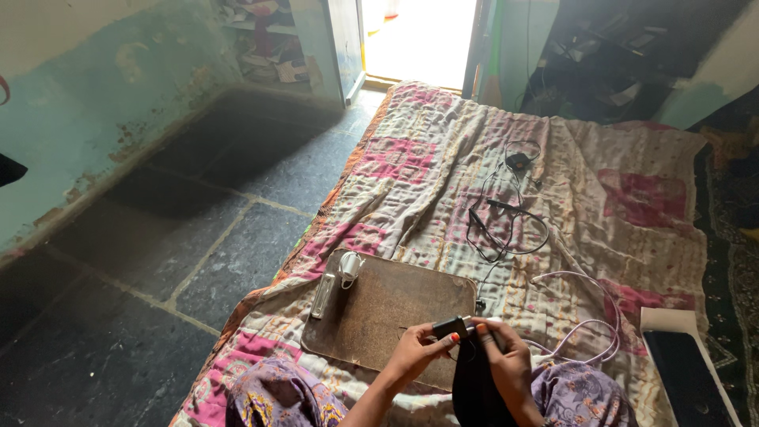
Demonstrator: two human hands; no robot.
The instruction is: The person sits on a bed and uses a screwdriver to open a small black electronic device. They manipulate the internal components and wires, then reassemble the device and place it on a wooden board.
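My left hand (419, 348) and my right hand (506, 360) meet over the near edge of a brown board (379, 304) that lies on a patchwork quilt (443, 158). Together they grip a small black plug-like object (451, 326) with a dark cable hanging from it. A white charger (350, 265) and a slim silver bar (323, 296) rest on the board's far left corner. A tangle of black cables (506, 213) lies further out on the quilt. A white cable (585, 316) loops to the right of my hands.
The quilt covers a bed along a dark stone floor (198, 213). A peeling teal wall (87, 103) stands at left, with a bright doorway (419, 39) ahead. A white-edged dark flat object (684, 356) lies at the right. Clutter fills the far right corner.
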